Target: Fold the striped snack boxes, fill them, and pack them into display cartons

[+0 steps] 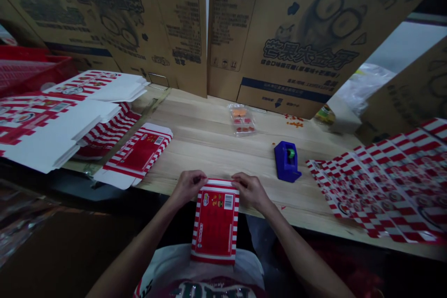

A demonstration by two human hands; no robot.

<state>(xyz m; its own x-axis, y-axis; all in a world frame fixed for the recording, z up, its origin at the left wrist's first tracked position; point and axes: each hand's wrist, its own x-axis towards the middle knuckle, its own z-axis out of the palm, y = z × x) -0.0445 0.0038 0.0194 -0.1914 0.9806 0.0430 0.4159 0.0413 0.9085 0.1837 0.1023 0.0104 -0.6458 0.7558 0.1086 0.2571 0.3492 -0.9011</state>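
Observation:
A red box with white stripes and a barcode [215, 228] rests against my front at the table's near edge. At its upper left corner, my left hand [191, 185] pinches the box edge between thumb and fingers. My right hand [249, 188] grips the upper right corner in the same way. To the left lies a similar flat striped carton [141, 151] with its white flap toward me. A blue tape dispenser [287, 162] with a green core stands to the right of my hands.
Stacked flat white-and-red cartons [52, 135] cover the left side, before a red basket [38, 67]. Rows of striped boxes [387, 186] fill the right. Large brown cardboard boxes [279, 32] wall off the back. A clear packet [241, 120] and orange bits [295, 124] lie on the table [195, 125].

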